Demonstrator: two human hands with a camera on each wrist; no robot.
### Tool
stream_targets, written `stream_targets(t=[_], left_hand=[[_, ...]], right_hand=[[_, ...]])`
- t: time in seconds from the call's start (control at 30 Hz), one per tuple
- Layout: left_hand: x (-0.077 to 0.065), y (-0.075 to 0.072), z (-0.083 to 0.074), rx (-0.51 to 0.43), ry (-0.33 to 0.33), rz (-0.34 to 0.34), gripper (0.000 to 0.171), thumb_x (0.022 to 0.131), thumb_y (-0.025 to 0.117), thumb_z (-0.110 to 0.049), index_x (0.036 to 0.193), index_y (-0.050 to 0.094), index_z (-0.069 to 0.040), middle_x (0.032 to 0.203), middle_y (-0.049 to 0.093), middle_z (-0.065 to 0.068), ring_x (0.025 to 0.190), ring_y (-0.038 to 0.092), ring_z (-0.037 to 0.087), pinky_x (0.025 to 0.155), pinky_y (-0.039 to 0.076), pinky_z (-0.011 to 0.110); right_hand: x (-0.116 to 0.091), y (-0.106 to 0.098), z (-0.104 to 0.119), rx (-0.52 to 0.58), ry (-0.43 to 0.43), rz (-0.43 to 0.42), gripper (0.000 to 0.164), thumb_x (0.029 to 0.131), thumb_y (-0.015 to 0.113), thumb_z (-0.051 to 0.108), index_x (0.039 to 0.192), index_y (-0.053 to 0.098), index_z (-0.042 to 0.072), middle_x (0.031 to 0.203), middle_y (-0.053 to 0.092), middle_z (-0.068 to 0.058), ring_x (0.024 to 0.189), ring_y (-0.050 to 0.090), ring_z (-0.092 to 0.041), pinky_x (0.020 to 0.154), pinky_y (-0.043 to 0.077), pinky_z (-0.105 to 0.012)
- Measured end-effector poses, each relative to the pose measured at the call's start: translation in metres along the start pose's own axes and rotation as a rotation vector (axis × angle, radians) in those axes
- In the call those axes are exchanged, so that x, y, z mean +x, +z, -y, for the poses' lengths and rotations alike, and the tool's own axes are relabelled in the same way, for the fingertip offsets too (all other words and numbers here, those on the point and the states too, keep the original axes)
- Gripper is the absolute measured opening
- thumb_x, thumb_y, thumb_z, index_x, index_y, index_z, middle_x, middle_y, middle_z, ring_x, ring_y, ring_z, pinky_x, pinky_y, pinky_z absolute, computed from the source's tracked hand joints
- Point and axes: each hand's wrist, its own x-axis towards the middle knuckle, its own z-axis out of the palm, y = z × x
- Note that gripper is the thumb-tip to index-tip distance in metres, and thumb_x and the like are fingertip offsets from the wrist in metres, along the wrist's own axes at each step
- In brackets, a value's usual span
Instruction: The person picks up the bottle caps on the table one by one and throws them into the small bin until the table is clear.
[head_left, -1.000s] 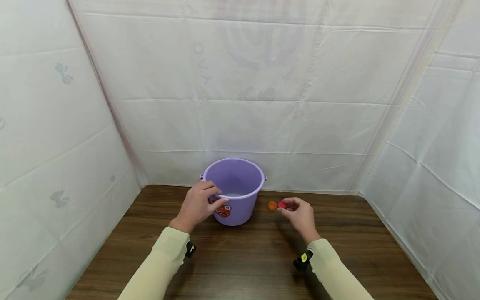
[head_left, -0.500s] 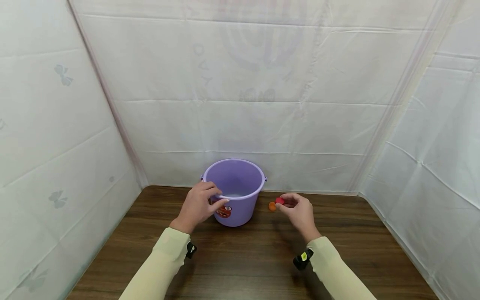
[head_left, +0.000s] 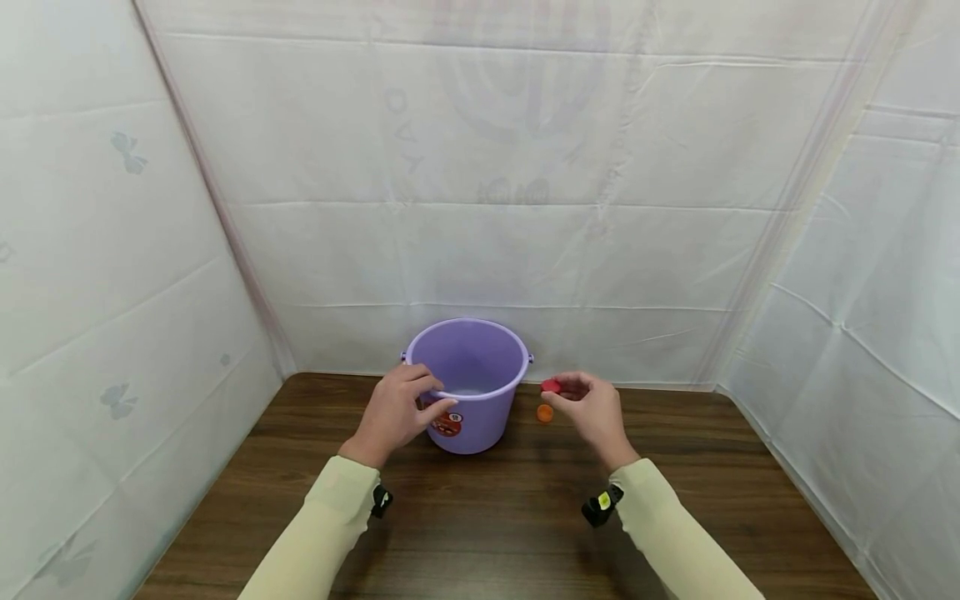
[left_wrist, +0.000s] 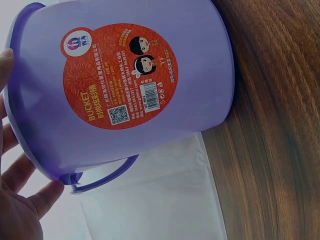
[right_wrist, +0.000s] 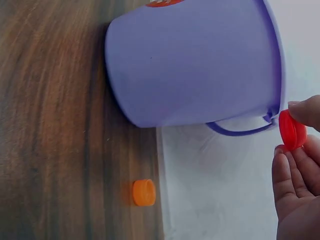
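Observation:
A purple bucket stands upright on the wooden table, a red round label on its near side. At its near left rim my left hand grips the edge, thumb outside and fingers over the rim. Between thumb and fingertips, my right hand pinches a red bottle cap, raised above the table to the right of the bucket. An orange bottle cap lies on the table below that hand. In the head view, the part of the bucket's floor behind the near rim is hidden.
The brown table reaches back to a pale cloth wall, close behind the bucket. Similar cloth sheets hang on both sides. The bucket's handle hangs down behind it.
My right hand has lifted the red bottle cap off the table and carried it slightly left and upward. The orange cap, the bucket and my left hand have stayed in place.

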Motion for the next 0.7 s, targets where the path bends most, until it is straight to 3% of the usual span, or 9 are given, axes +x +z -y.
stream_targets(t=[0.27, 0.7], left_hand=[[0.0, -0.001, -0.001, 0.001, -0.002, 0.004, 0.024, 0.082, 0.086, -0.04, 0.089, 0.078, -0.018, 0.088, 0.069, -0.005, 0.085, 0.059, 0.015, 0.078, 0.055, 0.036], [0.001, -0.001, -0.001, -0.004, 0.008, -0.004, 0.024, 0.082, 0.087, -0.039, 0.088, 0.078, -0.018, 0.086, 0.069, -0.004, 0.083, 0.059, 0.014, 0.076, 0.055, 0.035]], right_hand=[[0.01, 0.003, 0.012, 0.013, -0.059, 0.026, 0.031, 0.079, 0.09, 0.019, 0.105, 0.077, 0.007, 0.1, 0.078, -0.011, 0.087, 0.074, -0.013, 0.076, 0.058, -0.019], [0.021, 0.019, 0.028, 0.035, -0.094, 0.045, 0.032, 0.077, 0.091, 0.018, 0.104, 0.079, 0.006, 0.1, 0.078, -0.014, 0.087, 0.075, -0.019, 0.076, 0.058, -0.019]])
